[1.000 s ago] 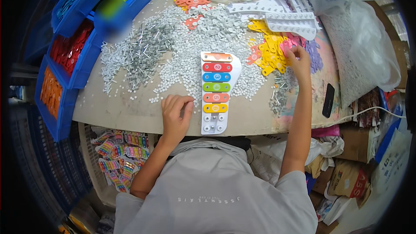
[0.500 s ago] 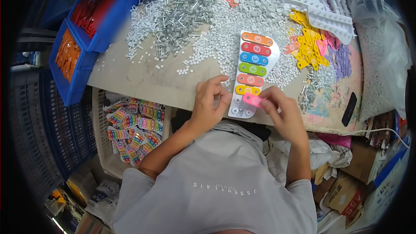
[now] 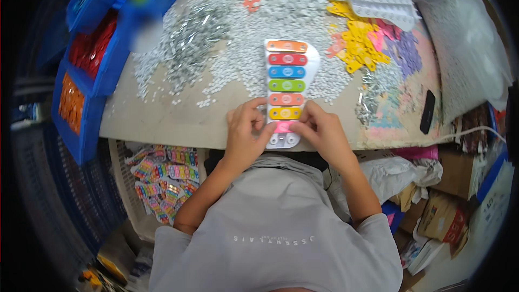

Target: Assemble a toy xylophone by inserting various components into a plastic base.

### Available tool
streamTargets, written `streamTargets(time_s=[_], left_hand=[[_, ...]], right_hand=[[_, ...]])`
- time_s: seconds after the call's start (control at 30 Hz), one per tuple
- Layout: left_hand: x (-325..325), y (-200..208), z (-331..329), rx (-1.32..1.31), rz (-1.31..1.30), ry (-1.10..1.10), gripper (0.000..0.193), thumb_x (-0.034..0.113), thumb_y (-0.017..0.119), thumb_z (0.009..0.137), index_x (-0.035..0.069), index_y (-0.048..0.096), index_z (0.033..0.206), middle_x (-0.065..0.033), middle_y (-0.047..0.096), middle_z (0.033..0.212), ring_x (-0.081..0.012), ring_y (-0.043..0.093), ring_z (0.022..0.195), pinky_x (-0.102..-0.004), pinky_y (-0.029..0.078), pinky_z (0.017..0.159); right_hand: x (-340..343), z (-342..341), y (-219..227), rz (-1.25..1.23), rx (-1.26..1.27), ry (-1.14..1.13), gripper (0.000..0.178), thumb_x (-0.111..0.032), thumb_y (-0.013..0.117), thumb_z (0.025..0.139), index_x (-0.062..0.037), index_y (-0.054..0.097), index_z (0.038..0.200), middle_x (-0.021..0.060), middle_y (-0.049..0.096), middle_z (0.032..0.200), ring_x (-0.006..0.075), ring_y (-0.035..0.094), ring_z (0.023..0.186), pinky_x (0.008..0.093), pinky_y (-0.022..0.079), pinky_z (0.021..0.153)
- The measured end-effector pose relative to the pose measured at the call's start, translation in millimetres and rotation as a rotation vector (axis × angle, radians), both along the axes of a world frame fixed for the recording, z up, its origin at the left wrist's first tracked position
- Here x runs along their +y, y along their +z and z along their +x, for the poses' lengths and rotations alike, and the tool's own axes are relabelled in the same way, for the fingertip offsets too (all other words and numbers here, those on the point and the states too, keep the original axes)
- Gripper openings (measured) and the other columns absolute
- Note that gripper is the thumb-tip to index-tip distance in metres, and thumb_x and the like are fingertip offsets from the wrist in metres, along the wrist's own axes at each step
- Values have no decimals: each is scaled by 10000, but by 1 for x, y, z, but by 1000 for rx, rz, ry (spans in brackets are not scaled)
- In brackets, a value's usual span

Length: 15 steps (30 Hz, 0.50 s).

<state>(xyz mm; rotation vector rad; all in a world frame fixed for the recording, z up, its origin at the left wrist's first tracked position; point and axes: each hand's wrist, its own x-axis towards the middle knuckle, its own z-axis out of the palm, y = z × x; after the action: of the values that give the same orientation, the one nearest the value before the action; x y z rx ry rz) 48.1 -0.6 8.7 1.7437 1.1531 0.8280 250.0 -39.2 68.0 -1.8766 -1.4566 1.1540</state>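
A white toy xylophone base (image 3: pixel 311 64) lies on the table in front of me. Orange, red, blue, green, coral and yellow bars run down it in a row. Below the yellow bar (image 3: pixel 285 113) a pink bar (image 3: pixel 283 127) lies across the narrow end. My left hand (image 3: pixel 243 135) is closed at the base's left edge, its thumb on the pink bar's left end. From the other side my right hand (image 3: pixel 325 132) pinches the bar's right end, fingers curled by the base edge. Bare white posts show beneath the pink bar.
Small white caps (image 3: pixel 238 65) and metal pins (image 3: pixel 197 35) are heaped beyond the base. Loose yellow bars (image 3: pixel 361 43) and purple bars (image 3: pixel 404 54) lie at right, near a black object (image 3: pixel 427 112). Blue bins (image 3: pixel 81 130) stand left; a crate (image 3: pixel 125 184) of finished xylophones sits below.
My right hand has brought the pink bar down onto the base below the yellow one. My left hand has moved in to meet it, thumb on the bar. The view has shifted.
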Motion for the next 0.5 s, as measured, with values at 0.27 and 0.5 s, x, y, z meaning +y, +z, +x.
streamTargets(time_s=[0.27, 0.5], left_hand=[[2, 1, -10, 44, 128, -38, 420, 72, 755, 809, 53, 605, 1201, -7, 552, 770, -191, 515, 789, -344, 390, 826], [-1, -11, -14, 55, 157, 53, 271, 80, 688, 882, 38, 632, 1144, -46, 583, 827, -221, 508, 868, -359, 411, 824]], right_hand=[[-5, 36, -11, 198, -51, -242, 193, -173, 710, 920, -1, 630, 885, 53, 625, 710, 118, 569, 643, 297, 449, 589], [45, 225, -16, 652, -963, -404, 150, -144, 651, 914, -43, 715, 1004, 156, 678, 914, 334, 631, 885, 438, 489, 795]])
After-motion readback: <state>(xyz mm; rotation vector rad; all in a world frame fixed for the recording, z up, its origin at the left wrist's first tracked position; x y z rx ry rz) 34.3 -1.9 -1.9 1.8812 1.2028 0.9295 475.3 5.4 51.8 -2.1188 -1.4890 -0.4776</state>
